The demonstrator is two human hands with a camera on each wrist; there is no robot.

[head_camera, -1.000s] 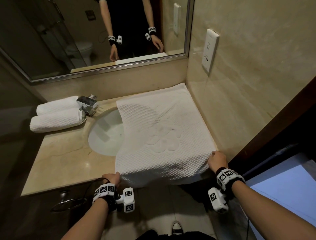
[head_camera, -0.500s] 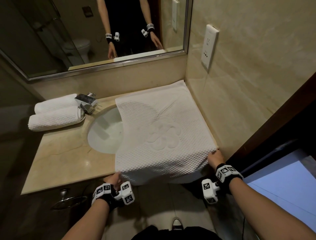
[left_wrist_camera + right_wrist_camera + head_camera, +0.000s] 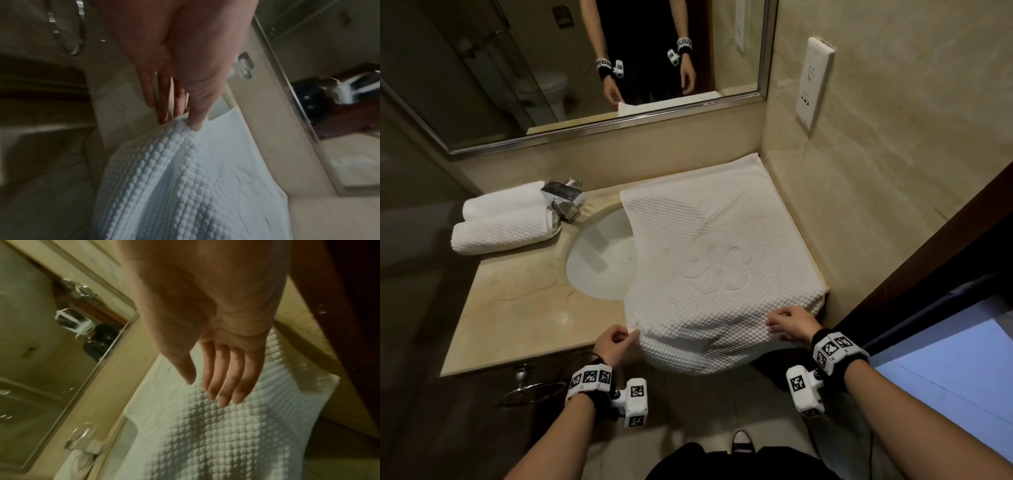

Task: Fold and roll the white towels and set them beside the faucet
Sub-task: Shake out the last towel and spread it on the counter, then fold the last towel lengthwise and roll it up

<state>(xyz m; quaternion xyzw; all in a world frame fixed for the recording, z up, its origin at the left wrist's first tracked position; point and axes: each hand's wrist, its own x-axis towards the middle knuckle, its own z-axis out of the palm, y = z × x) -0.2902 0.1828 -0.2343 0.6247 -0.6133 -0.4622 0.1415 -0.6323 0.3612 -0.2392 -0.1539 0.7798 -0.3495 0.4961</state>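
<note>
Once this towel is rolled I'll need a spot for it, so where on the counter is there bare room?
Bare counter lies in front of the two rolled towels, left of the sink. The right side is covered by the flat towel, which overlaps the sink. The faucet crowds the back, against the rolls.

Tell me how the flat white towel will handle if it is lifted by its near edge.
The flat towel is probably floppy: its near edge already droops over the counter front. It likely grips well, since the left hand pinches its waffle surface easily. Part sags over the sink, so it may slide in.
</note>
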